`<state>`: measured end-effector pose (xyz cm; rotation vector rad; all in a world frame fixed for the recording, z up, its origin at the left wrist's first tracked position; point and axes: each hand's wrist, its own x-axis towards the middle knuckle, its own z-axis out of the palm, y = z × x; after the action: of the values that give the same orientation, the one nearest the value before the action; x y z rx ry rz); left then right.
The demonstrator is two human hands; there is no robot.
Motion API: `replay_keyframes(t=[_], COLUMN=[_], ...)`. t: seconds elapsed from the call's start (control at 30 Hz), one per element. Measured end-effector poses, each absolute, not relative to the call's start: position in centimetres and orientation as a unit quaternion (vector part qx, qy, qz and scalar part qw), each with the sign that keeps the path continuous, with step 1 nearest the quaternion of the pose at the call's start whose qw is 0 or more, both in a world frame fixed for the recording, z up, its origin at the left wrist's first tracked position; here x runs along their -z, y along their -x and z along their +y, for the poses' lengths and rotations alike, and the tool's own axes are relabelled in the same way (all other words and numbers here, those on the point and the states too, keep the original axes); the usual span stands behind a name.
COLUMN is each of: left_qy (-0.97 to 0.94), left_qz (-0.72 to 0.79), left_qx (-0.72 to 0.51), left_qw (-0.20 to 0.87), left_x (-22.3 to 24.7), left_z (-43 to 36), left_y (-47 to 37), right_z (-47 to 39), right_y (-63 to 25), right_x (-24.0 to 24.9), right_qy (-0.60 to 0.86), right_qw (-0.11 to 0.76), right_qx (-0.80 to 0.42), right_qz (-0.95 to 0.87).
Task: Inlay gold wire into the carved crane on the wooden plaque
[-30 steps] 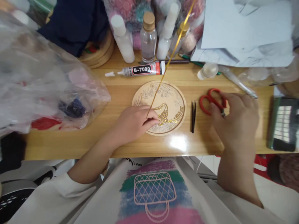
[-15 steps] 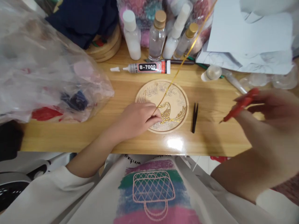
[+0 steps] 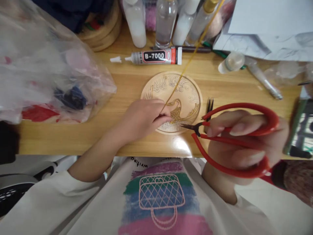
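Observation:
My left hand (image 3: 144, 119) rests on the left side of a round wooden disc (image 3: 189, 89), its thumb and forefinger pinching a gold wire (image 3: 180, 78). The wire runs up to the right, past the bottles. Line drawings cover the disc, and a bird outlined in gold (image 3: 176, 112) lies right of my fingertips. My right hand (image 3: 222, 155) is closed around red-handled scissors (image 3: 241, 106), fingers through the handle loops. Their dark blade tips point left over the disc's lower right edge, apart from my left fingers. Black tweezers (image 3: 209, 105) lie partly hidden behind the scissors.
A B-7000 glue tube (image 3: 156, 56) lies above the disc, with several bottles (image 3: 166, 24) behind it. A plastic bag (image 3: 49, 71) covers the left side. White papers (image 3: 271, 26), a small jar (image 3: 234, 61) and a clear pen-like tube (image 3: 264, 80) are at the right.
My right hand has swung left towards the disc, and the scissors now show fully with their loops spread. My left hand keeps its pinch on the wire. The view has shifted slightly.

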<state>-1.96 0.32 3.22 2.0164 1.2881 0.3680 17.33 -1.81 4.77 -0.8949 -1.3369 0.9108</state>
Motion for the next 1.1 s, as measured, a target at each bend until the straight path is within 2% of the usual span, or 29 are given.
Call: replay_keyframes(t=[0.1, 0.33, 0.87, 1.1], left_qy=[-0.783, -0.790, -0.794, -0.788], left_qz=[0.498, 0.491, 0.495, 0.499], left_qx=[-0.140, -0.149, -0.128, -0.123], left_qw=[0.345, 0.337, 0.329, 0.340], left_x=[-3.1, -2.9, -3.2, -3.4], left_z=[0.3, 0.3, 0.3, 0.4], left_y=[2.0, 2.0, 1.8, 1.8], right_z=[-1.9, -1.6, -1.9, -2.1], right_y=[-17.2, -16.9, -16.5, -16.8], right_x=[-4.3, -3.8, -3.4, -4.0], right_qy=[0.377, 0.395, 0.374, 0.398], right_qw=[0.617, 0.583, 0.599, 0.577], right_qx=[-0.357, -0.362, -0.374, -0.371], right_qz=[-0.591, -0.610, -0.601, -0.609])
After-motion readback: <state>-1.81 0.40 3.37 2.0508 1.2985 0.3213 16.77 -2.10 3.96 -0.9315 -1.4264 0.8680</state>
